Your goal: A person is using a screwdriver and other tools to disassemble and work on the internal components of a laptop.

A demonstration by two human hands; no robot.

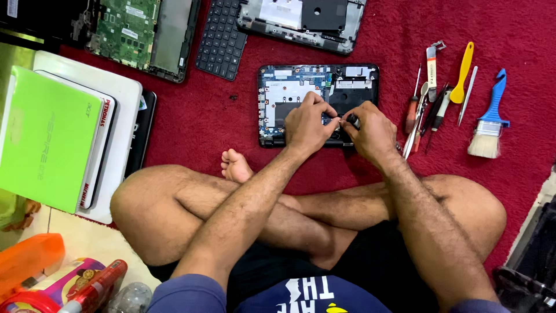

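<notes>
An opened small laptop base [301, 87] with a blue circuit board lies on the red carpet in front of my crossed legs. My left hand [307, 123] rests on its near middle, fingers pinched together on a small part of the board. My right hand [370, 130] is closed around a dark-handled screwdriver [351, 120], its tip pointing toward my left fingers. What lies under the fingertips is hidden.
A row of tools lies to the right: screwdrivers [412, 110], tweezers, a yellow pry tool [462, 72], a blue-handled brush [490, 119]. A keyboard [221, 37] and other opened laptop shells [139, 32] lie beyond. A stack of closed laptops, green one [43, 136] on top, sits left.
</notes>
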